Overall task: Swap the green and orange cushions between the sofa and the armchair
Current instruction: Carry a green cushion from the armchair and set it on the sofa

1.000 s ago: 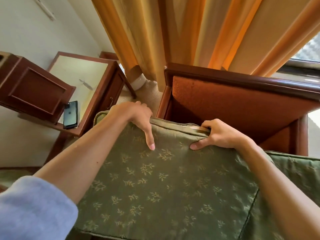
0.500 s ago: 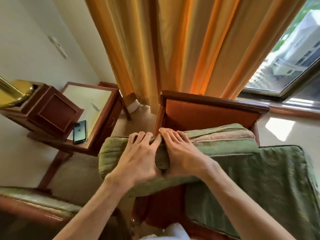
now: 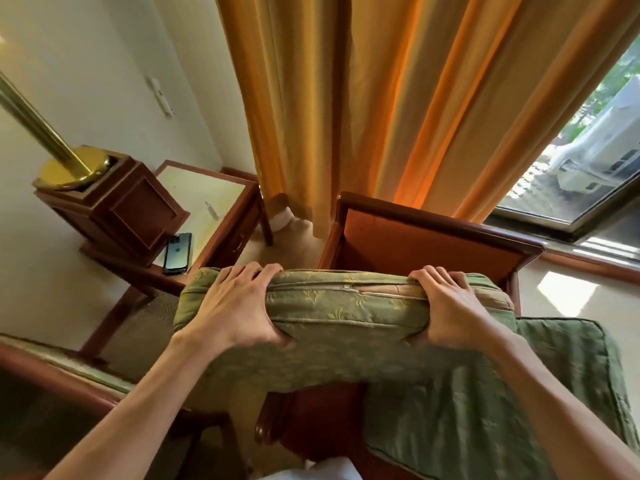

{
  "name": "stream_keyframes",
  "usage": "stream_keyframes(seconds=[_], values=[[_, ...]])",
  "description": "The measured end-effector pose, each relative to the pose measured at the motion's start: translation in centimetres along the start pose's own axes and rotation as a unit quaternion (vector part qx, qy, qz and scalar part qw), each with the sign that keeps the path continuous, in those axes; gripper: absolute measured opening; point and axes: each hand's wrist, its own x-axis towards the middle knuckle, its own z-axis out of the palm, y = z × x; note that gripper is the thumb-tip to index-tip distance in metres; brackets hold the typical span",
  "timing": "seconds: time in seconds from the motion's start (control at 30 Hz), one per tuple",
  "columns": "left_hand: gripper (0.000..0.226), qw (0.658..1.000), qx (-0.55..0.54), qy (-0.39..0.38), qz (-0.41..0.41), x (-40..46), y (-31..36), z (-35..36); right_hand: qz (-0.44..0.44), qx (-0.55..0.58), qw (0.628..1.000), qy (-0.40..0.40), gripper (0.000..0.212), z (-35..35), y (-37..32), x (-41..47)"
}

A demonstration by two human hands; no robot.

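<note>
I hold a green patterned cushion (image 3: pixel 343 306) edge-on in front of me, its zipped side facing up. My left hand (image 3: pixel 235 306) grips its left part and my right hand (image 3: pixel 453 310) grips its right part. It hangs just in front of the armchair (image 3: pixel 433 237), whose orange backrest and dark wooden frame show behind it. A second green cushion (image 3: pixel 502 403) lies on the armchair's seat, below and to the right of the held one. No orange cushion is in view.
A wooden side table (image 3: pixel 221 216) with a phone (image 3: pixel 178 252) stands at the left, next to a wooden box (image 3: pixel 117 209) bearing a brass lamp base. Orange curtains (image 3: pixel 381 98) hang behind the chair, a window (image 3: pixel 588 161) at right. Another seat's edge (image 3: pixel 52 372) sits lower left.
My hands have slid apart from the cushion's middle to its two ends. The cushion is now turned edge-on and held level in front of the armchair's back.
</note>
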Motion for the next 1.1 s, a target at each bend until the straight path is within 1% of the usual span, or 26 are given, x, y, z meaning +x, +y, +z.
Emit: stream_keyframes(seconds=[0.07, 0.17, 0.23, 0.33, 0.4, 0.43, 0.5, 0.63, 0.73, 0.83, 0.9, 0.97, 1.1], values=[[0.125, 1.000, -0.010, 0.014, -0.012, -1.8, -0.6, -0.6, -0.030, -0.005, 0.999, 0.018, 0.111, -0.6, -1.2, -0.1], [0.118, 0.998, -0.019, 0.047, -0.043, -7.1, -1.9, -0.8, -0.106, -0.029, 0.993, 0.052, 0.108, -1.5, -4.4, 0.1], [0.118, 0.994, -0.022, 0.064, -0.081, -11.4, -2.8, -0.4, -0.159, -0.047, 0.984, 0.064, 0.108, -1.5, -7.2, 0.5], [0.115, 0.984, -0.039, 0.075, -0.159, -18.1, -5.3, -0.2, -0.223, -0.047, 0.971, 0.070, 0.104, -0.5, -13.2, 1.9], [0.112, 0.973, -0.045, 0.091, -0.206, -22.1, -7.0, -0.3, -0.259, -0.060, 0.962, 0.058, 0.101, 0.3, -17.4, 3.0], [0.112, 0.964, -0.047, 0.104, -0.242, -25.4, -8.3, -0.1, -0.289, -0.071, 0.954, 0.042, 0.101, 1.1, -20.8, 3.9], [0.114, 0.948, -0.039, 0.121, -0.293, -30.2, -10.0, -0.1, -0.320, -0.087, 0.943, 0.029, 0.102, 2.3, -25.9, 4.8], [0.118, 0.887, -0.034, 0.173, -0.426, -44.2, -14.0, 1.3, -0.443, -0.100, 0.891, 0.018, 0.102, 6.3, -40.7, 4.2], [0.117, 0.842, -0.043, 0.201, -0.499, -54.4, -17.3, 3.2, -0.519, -0.093, 0.850, 0.010, 0.097, 10.3, -51.8, 2.6], [0.119, 0.803, -0.058, 0.199, -0.558, -63.8, -21.5, 5.1, -0.562, -0.094, 0.821, -0.028, 0.099, 15.6, -63.1, 1.1], [0.118, 0.785, -0.059, 0.199, -0.583, -68.8, -24.8, 6.6, -0.586, -0.093, 0.803, -0.053, 0.100, 19.8, -70.0, 0.3], [0.119, 0.772, -0.064, 0.186, -0.605, -73.7, -28.4, 8.7, -0.595, -0.106, 0.793, -0.074, 0.098, 24.9, -76.1, -0.8], [0.126, 0.751, -0.090, 0.131, -0.642, -77.9, -33.2, 15.1, -0.591, -0.138, 0.787, -0.112, 0.105, 33.9, -81.4, -2.5]])
